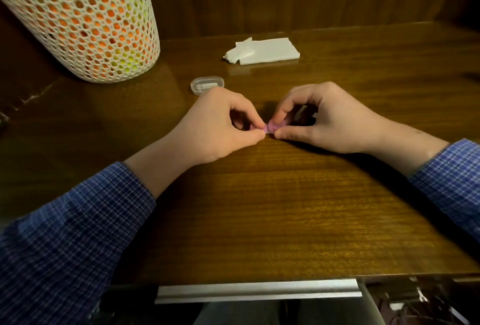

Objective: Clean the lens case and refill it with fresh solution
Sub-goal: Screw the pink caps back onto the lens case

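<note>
A small pink lens case [273,126] rests on the wooden desk [259,195] between my two hands. My left hand [218,127] pinches its left end with thumb and forefinger. My right hand [319,117] curls over its right part, fingertips and thumb on the pink cap; most of the case is hidden under the fingers. A folded white tissue [265,50] lies further back on the desk.
A white perforated basket [85,26] with orange and yellow contents stands at the back left. A small clear oval plastic box [207,84] sits just behind my left hand. A wood panel wall closes the back; the desk's front edge has a metal strip [257,291].
</note>
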`<action>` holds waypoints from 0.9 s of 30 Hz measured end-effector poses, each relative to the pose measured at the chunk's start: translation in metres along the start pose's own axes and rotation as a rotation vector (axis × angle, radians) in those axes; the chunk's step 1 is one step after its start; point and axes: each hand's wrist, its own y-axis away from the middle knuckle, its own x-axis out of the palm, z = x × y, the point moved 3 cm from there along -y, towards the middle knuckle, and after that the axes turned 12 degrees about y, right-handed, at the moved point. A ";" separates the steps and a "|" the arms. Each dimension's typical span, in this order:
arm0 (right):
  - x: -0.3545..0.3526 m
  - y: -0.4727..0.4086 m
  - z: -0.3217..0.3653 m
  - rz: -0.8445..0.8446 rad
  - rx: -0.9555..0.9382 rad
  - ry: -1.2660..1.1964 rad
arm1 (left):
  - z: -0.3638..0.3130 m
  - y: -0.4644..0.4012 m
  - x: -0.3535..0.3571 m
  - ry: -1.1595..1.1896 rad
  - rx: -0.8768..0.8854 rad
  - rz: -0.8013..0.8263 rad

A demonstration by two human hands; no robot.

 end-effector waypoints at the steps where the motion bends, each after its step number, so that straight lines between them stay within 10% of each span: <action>1: 0.000 0.000 0.000 -0.005 -0.001 0.001 | 0.000 0.000 0.000 0.000 0.000 0.000; 27: -0.007 -0.004 0.005 0.095 -0.031 0.075 | 0.000 -0.002 -0.001 0.005 -0.015 0.022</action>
